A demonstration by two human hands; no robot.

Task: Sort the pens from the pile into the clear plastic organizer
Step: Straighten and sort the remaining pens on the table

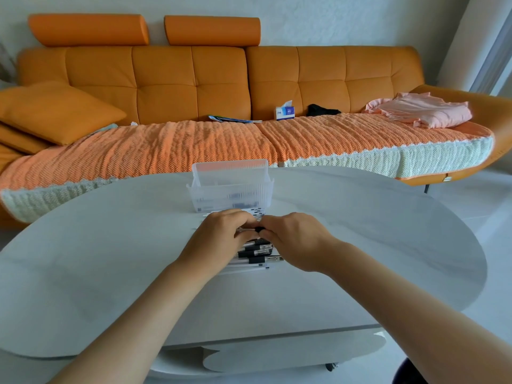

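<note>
The tabletop is smooth, matte white, with a rounded, lobed outline. Bare surface stretches wide to either side of the hands. Near its far edge stands the organizer, a rectangular box of clear ribbed plastic with a taller back wall. Dark shapes show blurred through its front wall.

The pens lie in a low pile just in front of the organizer's near wall, in the middle of the tabletop. They are slim sticks, some with white barrels, some clear, with black caps and clips. Their long axes run left to right, roughly along the organizer's front wall. Which way the tips point is too small to tell.

The left hand lies over the left part of the pile with a narrow grip, its fingers curled down round the pens. The right hand meets it from the other side, its grip pinched on a black pen end between the two hands.

Beyond the far edge runs an orange tufted sofa with a crinkled woven throw. A tissue box and folded pink cloth rest on it.
</note>
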